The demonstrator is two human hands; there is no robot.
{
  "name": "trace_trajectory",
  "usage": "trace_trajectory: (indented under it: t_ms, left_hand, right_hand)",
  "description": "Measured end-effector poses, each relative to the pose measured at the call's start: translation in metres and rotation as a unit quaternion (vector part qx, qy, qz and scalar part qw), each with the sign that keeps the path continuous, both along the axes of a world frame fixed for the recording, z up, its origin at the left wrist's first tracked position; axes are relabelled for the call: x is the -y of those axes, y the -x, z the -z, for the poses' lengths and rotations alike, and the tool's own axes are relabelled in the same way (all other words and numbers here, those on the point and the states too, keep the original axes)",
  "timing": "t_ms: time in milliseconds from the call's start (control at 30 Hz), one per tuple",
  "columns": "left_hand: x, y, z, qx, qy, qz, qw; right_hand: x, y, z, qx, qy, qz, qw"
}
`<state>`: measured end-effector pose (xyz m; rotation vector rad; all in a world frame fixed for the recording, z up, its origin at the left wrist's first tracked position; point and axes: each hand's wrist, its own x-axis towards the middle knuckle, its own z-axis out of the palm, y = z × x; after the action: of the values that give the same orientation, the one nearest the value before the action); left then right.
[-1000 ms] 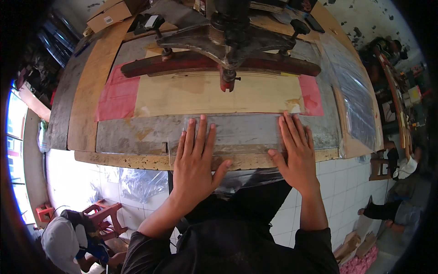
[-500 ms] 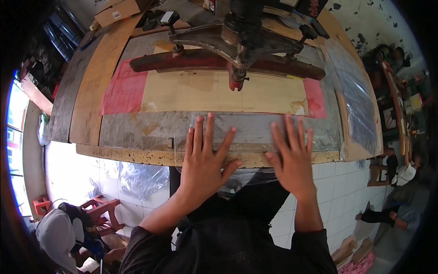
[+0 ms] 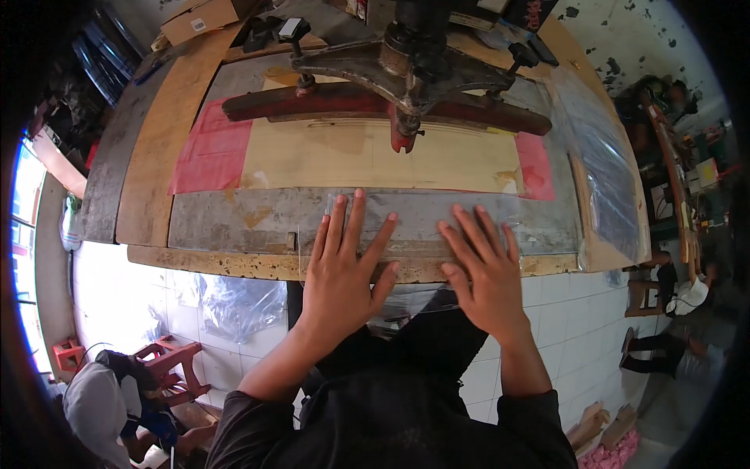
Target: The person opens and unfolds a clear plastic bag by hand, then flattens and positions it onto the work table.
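Note:
My left hand (image 3: 344,270) lies flat with fingers spread on a clear plastic sheet (image 3: 418,227) at the front of the grey board (image 3: 226,227). To its right, my right hand (image 3: 488,285) rests on the same sheet, palm down and fingers apart. The sheet's far edge runs close to the yellowish strip (image 3: 328,160), and its near part hangs over the table's front edge. Red tape (image 3: 207,156) covers the strip's left end. Over the strip stands a press head (image 3: 410,78) with a long reddish bar (image 3: 312,104).
A plastic-wrapped panel (image 3: 613,180) lies on the table's right side. At the back left sits a cardboard box (image 3: 199,22). A person (image 3: 98,399) sits low at left near a red stool (image 3: 176,367); other people are at the far right.
My right hand has slid left and slightly down, closer to my left hand. My left hand has barely moved and stays on the sheet.

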<state>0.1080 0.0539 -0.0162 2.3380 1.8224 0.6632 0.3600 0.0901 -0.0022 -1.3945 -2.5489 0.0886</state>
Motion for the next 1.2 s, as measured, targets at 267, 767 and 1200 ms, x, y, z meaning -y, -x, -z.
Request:
trace_trajectory:
  t_ms: [267, 767, 1200]
  left_hand:
    - [0.001, 0.0, 0.002, -0.011, -0.012, 0.006, 1.0]
    - [-0.002, 0.012, 0.001, -0.017, -0.045, -0.007, 0.999]
    - [-0.004, 0.049, -0.023, 0.061, -0.039, -0.03, 0.997]
  right_hand:
    - [-0.003, -0.045, 0.008, 0.036, -0.024, 0.059, 0.997]
    - [-0.025, -0.048, 0.005, -0.042, -0.053, 0.048, 0.997]
    - [-0.041, -0.06, -0.035, -0.07, 0.057, 0.02, 0.996]
